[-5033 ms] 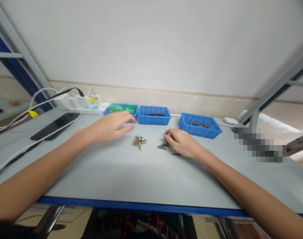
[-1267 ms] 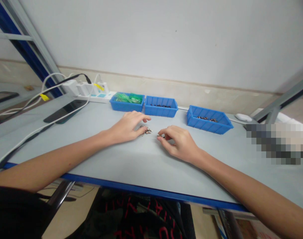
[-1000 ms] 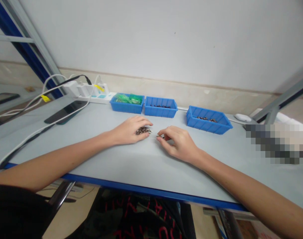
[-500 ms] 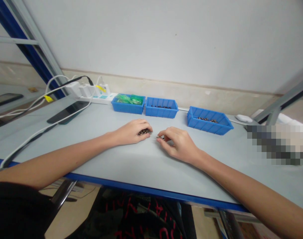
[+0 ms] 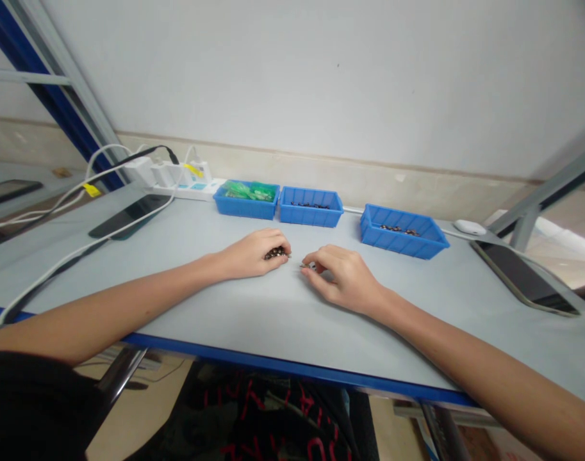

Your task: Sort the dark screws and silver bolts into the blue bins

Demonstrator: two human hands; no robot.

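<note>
My left hand [image 5: 259, 252] rests on the grey tabletop [image 5: 254, 314] with its fingers curled round a clump of small dark metallic parts [image 5: 275, 253]; one part pokes out at the fingertips. Just to the right, my right hand [image 5: 344, 274] pinches a small shiny metal piece [image 5: 304, 266] between thumb and forefinger. A narrow gap separates the two hands. Behind them, a middle blue bin [image 5: 311, 217] and a right blue bin [image 5: 398, 244] hold small dark parts, while the left blue bin [image 5: 247, 208] holds green plastic bags [image 5: 250, 191].
A phone [image 5: 131, 214] and white cables lie at the left, near a power strip [image 5: 200, 189] with plugs. Another phone [image 5: 523, 275] and a white case [image 5: 469, 227] are at the right. The wall stands behind the bins.
</note>
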